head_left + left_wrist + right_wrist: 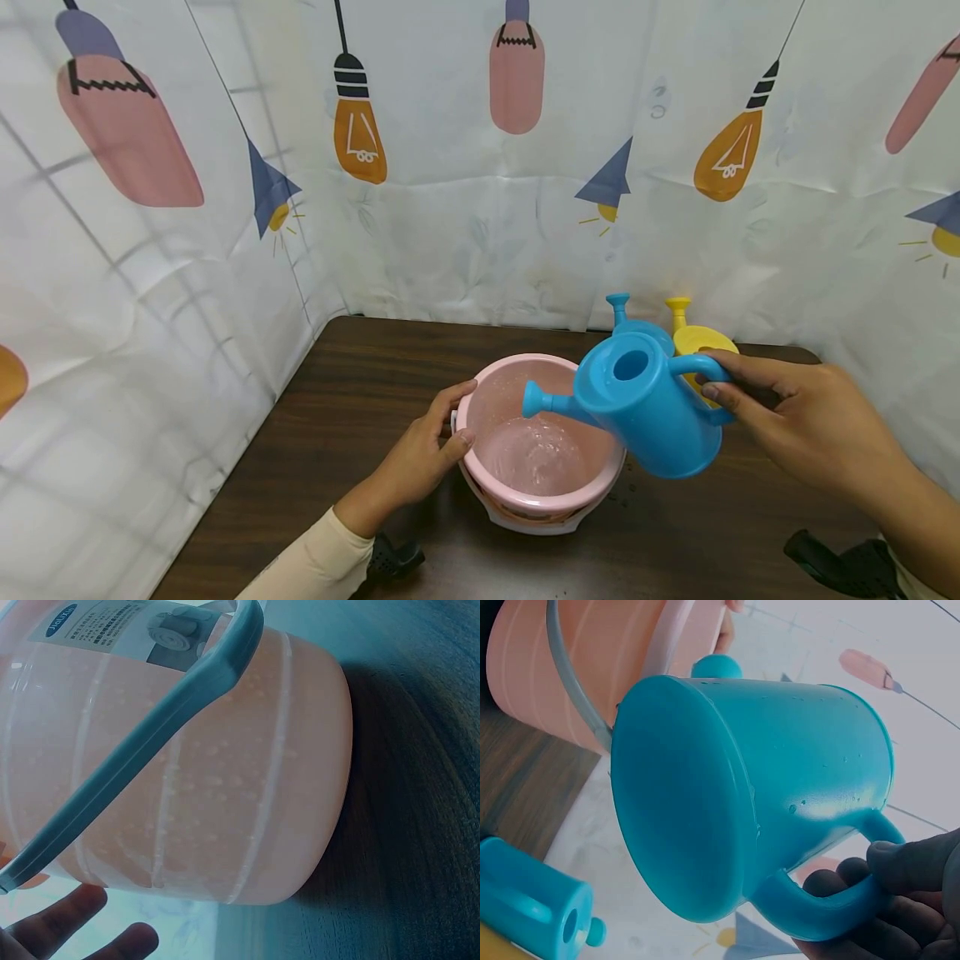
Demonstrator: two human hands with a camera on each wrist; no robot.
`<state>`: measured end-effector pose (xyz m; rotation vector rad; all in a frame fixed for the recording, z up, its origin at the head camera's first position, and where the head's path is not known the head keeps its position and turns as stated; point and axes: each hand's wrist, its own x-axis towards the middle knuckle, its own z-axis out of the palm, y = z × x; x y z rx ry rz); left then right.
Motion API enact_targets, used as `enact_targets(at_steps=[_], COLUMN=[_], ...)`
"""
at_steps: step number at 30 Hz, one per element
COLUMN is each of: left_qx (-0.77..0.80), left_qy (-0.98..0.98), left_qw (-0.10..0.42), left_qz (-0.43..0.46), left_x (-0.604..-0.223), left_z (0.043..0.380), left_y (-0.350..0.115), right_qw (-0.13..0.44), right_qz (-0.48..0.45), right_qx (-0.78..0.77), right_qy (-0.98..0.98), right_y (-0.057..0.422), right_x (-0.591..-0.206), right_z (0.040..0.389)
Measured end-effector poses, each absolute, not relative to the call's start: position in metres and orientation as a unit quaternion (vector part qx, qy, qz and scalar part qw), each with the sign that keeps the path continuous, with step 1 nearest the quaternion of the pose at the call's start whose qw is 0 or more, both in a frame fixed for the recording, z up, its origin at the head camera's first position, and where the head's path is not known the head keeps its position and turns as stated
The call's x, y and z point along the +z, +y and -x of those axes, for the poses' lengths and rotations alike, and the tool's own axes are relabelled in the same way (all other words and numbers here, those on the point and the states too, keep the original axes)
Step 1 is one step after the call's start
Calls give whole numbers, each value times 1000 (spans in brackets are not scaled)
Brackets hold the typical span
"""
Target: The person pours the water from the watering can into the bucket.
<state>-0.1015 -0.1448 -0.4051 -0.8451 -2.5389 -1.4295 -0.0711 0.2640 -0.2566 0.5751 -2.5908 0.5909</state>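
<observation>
My right hand (832, 417) grips the handle of a blue watering can (652, 408), fingers and thumb curled round it. The can is raised and tilted, its spout (551, 402) reaching left over a pink bucket (536, 502). Rippled water (536, 454) lies inside the bucket; I cannot make out a stream from the spout. Against the bucket's left rim rests my left hand (420, 454), thumb and fingers fairly straight and spread. In the left wrist view, fingertips (82, 900) show beside the bucket's ribbed wall (217, 780) and grey handle (142, 757).
Behind the raised can, a second blue watering can (645, 332) and a yellow watering can (705, 337) stand toward the back right of the dark wooden table (397, 367). Small drops of water lie right of the bucket. A patterned white curtain (465, 242) encloses the back and left.
</observation>
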Motion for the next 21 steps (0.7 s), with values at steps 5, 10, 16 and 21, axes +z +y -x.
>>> enact_targets(at_steps=[5,10,16,21], left_qx=[-471,-473,-472,-472], left_qy=[-836,-834,-834,-834], left_qw=[52,52,53,55], left_qz=[277,279,281,281], left_x=[-405,-407,-408,-408], left_z=[102,102,103,103], left_y=[-145,-146,-146,-146], right_qw=[207,214,202,203], right_qz=[-203,-208,-200,-204], right_qx=[213,214,220,217], right_qy=[-933,-930,-933,-933], right_y=[263,264,264,265], right_x=[-257,-257,-257,-257], right_z=[72,72,73,73])
